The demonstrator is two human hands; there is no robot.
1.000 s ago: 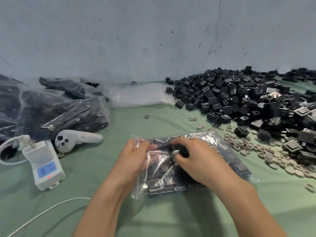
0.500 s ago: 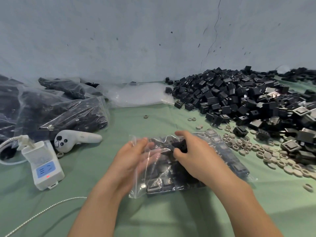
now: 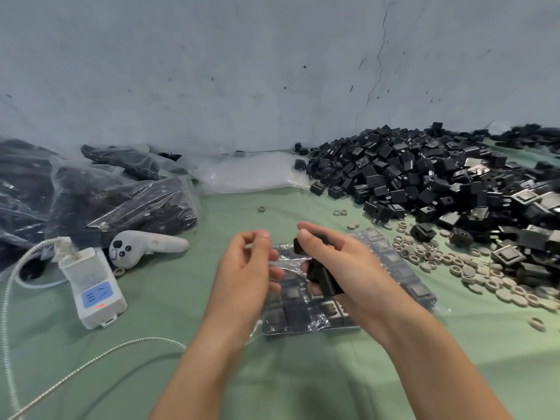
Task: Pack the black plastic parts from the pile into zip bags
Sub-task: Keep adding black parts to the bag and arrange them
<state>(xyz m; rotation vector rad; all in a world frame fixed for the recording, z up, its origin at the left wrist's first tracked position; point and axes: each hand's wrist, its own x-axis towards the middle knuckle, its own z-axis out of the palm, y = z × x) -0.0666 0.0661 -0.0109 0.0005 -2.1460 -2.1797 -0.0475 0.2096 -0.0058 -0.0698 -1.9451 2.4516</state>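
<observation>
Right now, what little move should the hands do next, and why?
Probably slide the black parts in the right hand into the zip bag: the left hand seems to pinch its mouth, and the parts sit just above it.

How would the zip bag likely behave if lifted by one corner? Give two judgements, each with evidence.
Probably floppy: the zip bag is thin, crinkled film. Likely to sag heavily, since rows of black parts fill it. Possibly slippery; the film looks glossy.

Open cloth (image 3: 303,374) lies at the near edge and in the far middle. Pile (image 3: 439,183) and rings (image 3: 472,268) block the right. Bags (image 3: 106,201), controller (image 3: 145,247), box (image 3: 94,286) and cable (image 3: 91,359) crowd the left, the controller perhaps touching the bags.
</observation>
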